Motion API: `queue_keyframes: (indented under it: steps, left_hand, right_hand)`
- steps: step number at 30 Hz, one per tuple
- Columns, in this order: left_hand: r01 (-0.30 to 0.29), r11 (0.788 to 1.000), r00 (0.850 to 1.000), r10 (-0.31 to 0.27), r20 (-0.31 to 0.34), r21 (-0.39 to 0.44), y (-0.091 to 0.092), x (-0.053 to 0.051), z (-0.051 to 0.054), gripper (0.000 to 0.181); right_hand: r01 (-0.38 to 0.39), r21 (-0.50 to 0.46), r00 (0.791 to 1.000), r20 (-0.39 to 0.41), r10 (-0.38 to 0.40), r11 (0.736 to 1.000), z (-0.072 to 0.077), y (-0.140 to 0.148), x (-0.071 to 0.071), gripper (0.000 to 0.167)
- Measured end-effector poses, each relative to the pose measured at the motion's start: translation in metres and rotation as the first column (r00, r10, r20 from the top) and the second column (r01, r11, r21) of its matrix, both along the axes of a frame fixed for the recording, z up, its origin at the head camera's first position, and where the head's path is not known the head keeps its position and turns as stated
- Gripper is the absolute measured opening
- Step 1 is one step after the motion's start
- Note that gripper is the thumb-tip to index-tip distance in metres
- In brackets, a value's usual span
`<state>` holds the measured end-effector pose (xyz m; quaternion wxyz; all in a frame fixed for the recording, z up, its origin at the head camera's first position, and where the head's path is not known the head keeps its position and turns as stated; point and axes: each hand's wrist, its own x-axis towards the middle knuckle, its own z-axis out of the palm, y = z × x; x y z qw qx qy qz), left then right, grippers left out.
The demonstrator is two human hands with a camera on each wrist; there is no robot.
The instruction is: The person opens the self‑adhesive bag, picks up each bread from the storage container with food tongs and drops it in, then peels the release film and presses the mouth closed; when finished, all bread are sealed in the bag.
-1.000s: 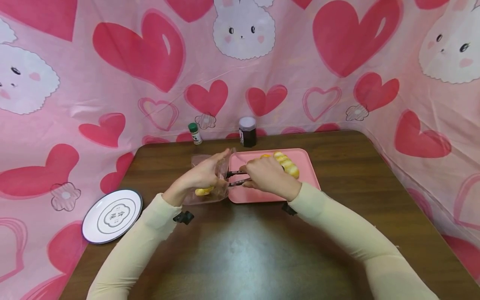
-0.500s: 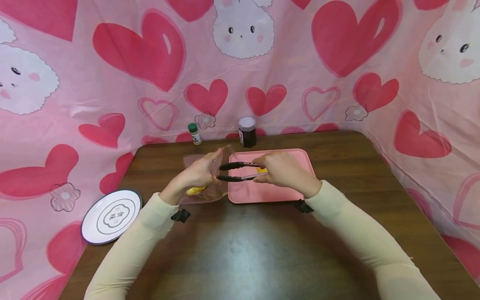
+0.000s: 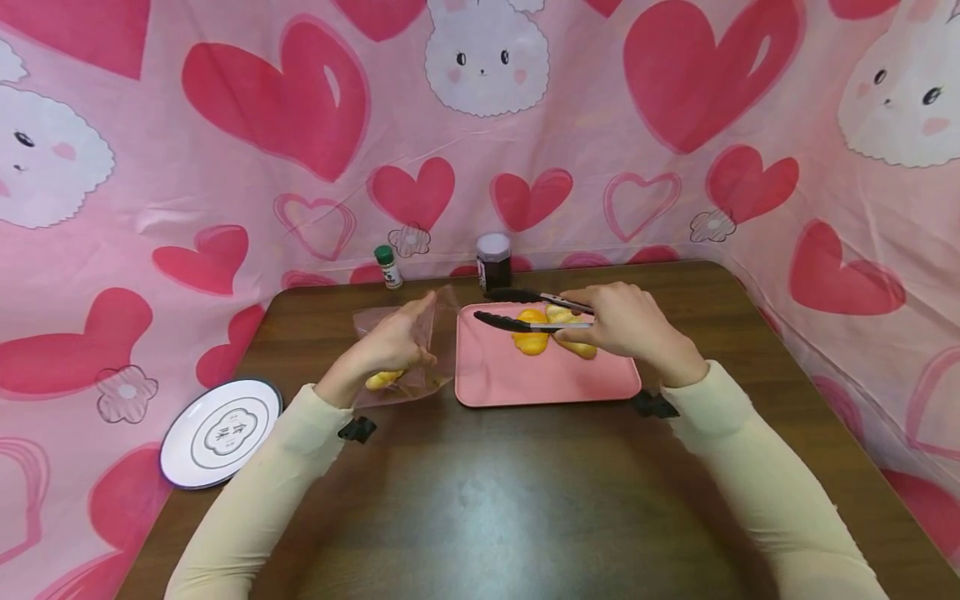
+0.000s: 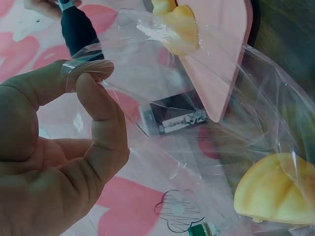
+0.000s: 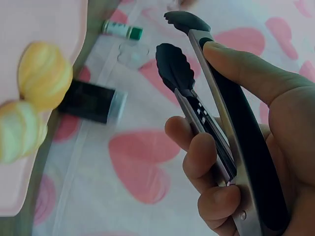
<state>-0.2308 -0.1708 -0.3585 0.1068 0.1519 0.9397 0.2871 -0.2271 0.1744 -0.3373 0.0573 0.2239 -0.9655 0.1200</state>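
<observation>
Left of a pink tray [image 3: 510, 379], a person's left hand [image 3: 390, 343] pinches a clear bag [image 3: 432, 379] holding a yellow bun [image 4: 275, 191]; above the tray, the right hand [image 3: 630, 325] grips tongs [image 5: 229, 113], tips apart, near two rolls [image 3: 532, 342]. Behind it stands a dark jar [image 3: 494, 268].

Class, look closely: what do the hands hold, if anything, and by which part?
The right hand grips the tongs by the handles, tips apart; the left hand pinches the clear bag by its edge.
</observation>
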Motion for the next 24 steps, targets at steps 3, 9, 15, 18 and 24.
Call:
queue_keyframes:
  steps: [3, 9, 15, 18, 24]
  left_hand:
    - [0.009, 1.0, 1.0, -0.009, -0.017, 0.005, 0.0, 0.0, 0.001, 0.11]
    - [0.029, 1.0, 0.999, -0.028, -0.037, 0.003, -0.001, -0.002, 0.0, 0.108]
    - [0.017, 1.0, 1.0, -0.017, -0.009, 0.01, -0.001, -0.001, 0.0, 0.104]
    - [0.014, 1.0, 1.0, -0.014, 0.001, 0.006, -0.002, 0.0, 0.0, 0.103]
    - [0.016, 1.0, 1.0, -0.016, 0.006, 0.002, -0.002, -0.001, 0.0, 0.102]
  right_hand:
    - [0.039, 0.002, 0.999, 0.015, -0.039, 0.999, -0.002, 0.01, -0.002, 0.064]
    - [0.091, 0.046, 0.993, 0.069, -0.094, 0.995, -0.016, 0.023, -0.006, 0.065]
    - [0.116, 0.087, 0.99, 0.067, -0.122, 0.989, -0.029, 0.031, -0.012, 0.065]
    - [0.121, 0.102, 0.988, 0.083, -0.13, 0.987, -0.032, 0.032, -0.015, 0.066]
    - [0.137, 0.127, 0.982, 0.113, -0.152, 0.982, -0.036, 0.034, -0.02, 0.074]
